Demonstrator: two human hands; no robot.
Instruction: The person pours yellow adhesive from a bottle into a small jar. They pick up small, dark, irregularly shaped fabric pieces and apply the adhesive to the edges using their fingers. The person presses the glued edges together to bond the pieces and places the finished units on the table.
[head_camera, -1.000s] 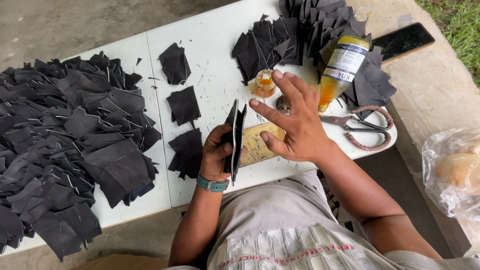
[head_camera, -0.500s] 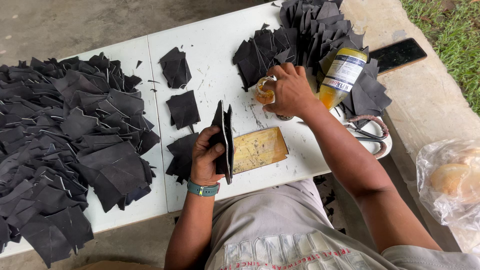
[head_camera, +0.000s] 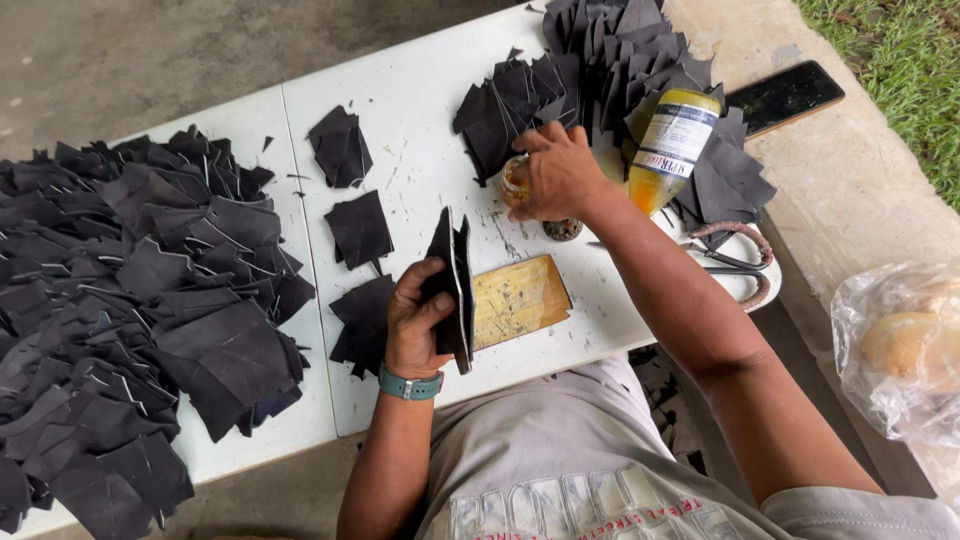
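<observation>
Left hand (head_camera: 418, 322) is what I see clamped on a stack of black leather pieces (head_camera: 455, 290), held upright on edge. My right hand (head_camera: 560, 178) is closed around a small amber jar (head_camera: 515, 180) on the white table (head_camera: 420, 170), just beside the yellow bottle (head_camera: 672, 150).

Outdoor craft workspace: white table (head_camera: 420, 170) on concrete, grass (head_camera: 890, 60), black cut pieces (head_camera: 130, 300).
</observation>
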